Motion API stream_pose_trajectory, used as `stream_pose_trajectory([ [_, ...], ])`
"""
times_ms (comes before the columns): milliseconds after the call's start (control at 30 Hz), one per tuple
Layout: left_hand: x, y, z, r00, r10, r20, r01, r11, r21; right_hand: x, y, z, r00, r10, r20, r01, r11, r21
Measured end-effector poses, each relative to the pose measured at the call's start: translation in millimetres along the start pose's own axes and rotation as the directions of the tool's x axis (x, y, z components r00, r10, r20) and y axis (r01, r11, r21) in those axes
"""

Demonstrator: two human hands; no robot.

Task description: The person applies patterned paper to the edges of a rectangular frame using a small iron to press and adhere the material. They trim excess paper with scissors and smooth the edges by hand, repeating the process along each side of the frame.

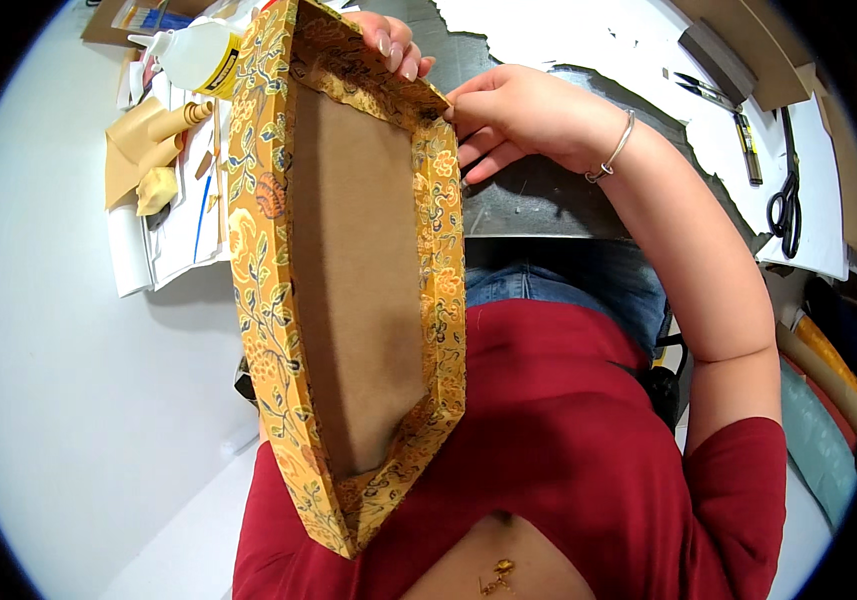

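Note:
A long, shallow box (pixel 248 250) stands tilted in front of me, its open side facing right. Golden floral covering wraps its walls, outside and inside; the bare floor inside is plain brown board. My left hand (pixel 395 45) grips the far wall from behind, its fingertips showing over the edge while the rest is hidden by the box. At the far right corner of the rim, my right hand (pixel 518 112) is closed, thumb and forefinger pinching the covered edge. The other fingers of that hand are loosely bent beside the box's outer wall.
A glue bottle (pixel 193 58), brown paper roll (pixel 180 120), yellowish sponge-like lump (pixel 156 190) and thin blue brush (pixel 202 218) lie at the left. Black scissors (pixel 786 195), a cutter (pixel 747 148) and a dark block (pixel 717 62) are at the right, near a dark mat (pixel 548 205).

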State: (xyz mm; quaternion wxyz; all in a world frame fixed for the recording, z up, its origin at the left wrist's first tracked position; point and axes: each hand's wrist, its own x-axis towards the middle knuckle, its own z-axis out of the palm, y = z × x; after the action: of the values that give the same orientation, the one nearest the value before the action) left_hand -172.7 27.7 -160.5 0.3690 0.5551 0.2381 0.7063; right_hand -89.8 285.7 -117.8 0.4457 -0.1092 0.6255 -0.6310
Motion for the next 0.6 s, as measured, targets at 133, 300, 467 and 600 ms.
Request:
stream_pose_trajectory([
  [133,-14.7,0.5,-11.8,1.000,-0.003,0.030,0.003,1.000,0.013,-1.5,-4.9,7.8,0.999,0.017,-0.039,-0.017,1.000,0.006],
  [300,-28.7,1.9,-28.7,0.998,-0.021,0.060,0.020,1.000,0.015,3.3,-4.2,11.3,0.997,0.042,-0.070,-0.044,0.999,-0.028],
  [467,-33.8,-0.4,-42.8,0.996,-0.020,0.090,0.019,1.000,0.012,5.4,0.9,14.6,0.993,0.022,-0.113,-0.026,0.999,-0.031],
  [600,-40.8,1.3,-43.3,0.995,-0.015,0.099,0.013,1.000,0.018,-4.7,-1.6,15.9,0.998,-0.011,-0.056,0.010,1.000,-0.006],
])
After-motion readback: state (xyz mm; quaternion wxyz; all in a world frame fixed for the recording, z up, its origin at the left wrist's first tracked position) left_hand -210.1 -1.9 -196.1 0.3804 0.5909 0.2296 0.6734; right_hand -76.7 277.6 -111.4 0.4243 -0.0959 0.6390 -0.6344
